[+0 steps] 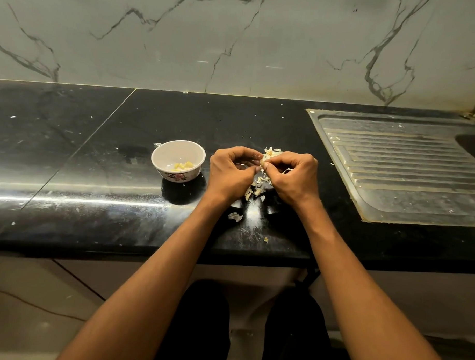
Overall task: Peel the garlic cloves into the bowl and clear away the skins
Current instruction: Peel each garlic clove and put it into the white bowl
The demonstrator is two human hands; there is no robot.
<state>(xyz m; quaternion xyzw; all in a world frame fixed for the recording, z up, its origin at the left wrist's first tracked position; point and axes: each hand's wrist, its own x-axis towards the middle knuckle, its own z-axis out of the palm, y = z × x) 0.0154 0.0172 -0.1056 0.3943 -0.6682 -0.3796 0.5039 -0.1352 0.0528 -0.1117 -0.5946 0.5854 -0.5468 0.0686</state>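
In the head view, your left hand [231, 171] and right hand [294, 176] meet over the black counter [102, 153], fingers of both curled in, pinching one garlic clove [262, 163] between the fingertips. The clove itself is mostly hidden, so you cannot tell how much skin remains on it.

Judge the clove as small, light and firm, with a dry papery skin that tears rather than stretches; once bare it likely turns a little sticky and slick. Hold it by its two ends with one hand and lift the skin at the tip with a nail of the other. Squeeze gently: too much pressure could bruise it or shoot it out.

The bowl [178, 157] stands just beside your left hand, with a few pale peeled cloves [181, 166] at its bottom. Loose skins [255, 190] lie on the counter under and between your wrists, more beyond your fingertips [271, 152], and one scrap [235, 217] nearer the edge. They weigh almost nothing and would scatter at a breath, so gather them by sweeping, not picking.

The steel drainboard [398, 169] lies to your right, apart from the pile.
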